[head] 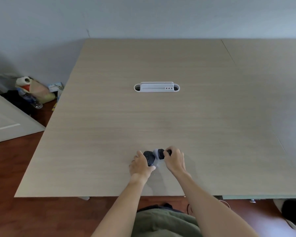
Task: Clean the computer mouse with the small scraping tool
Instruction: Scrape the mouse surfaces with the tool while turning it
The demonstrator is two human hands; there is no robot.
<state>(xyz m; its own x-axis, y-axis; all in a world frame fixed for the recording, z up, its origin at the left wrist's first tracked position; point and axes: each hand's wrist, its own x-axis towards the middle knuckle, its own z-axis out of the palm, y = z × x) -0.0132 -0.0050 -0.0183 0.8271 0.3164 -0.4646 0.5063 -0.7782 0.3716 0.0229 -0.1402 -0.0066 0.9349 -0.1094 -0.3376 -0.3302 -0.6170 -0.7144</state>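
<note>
A black computer mouse (149, 157) is held tilted just above the wooden table (161, 117), near its front edge. My left hand (141, 165) grips the mouse from the left, thumb and fingers curled round its body. My right hand (174, 159) grips a small tool (159, 153) with a dark body and a pale grey tip. That pale tip touches the mouse's upper right edge. The tool's rear end is hidden in my right fist.
A white cable grommet (156, 87) is set into the middle of the table. A seam runs along the table's right side. On the floor at the left lie a bag with a paper roll (31, 88) and a plastic bottle.
</note>
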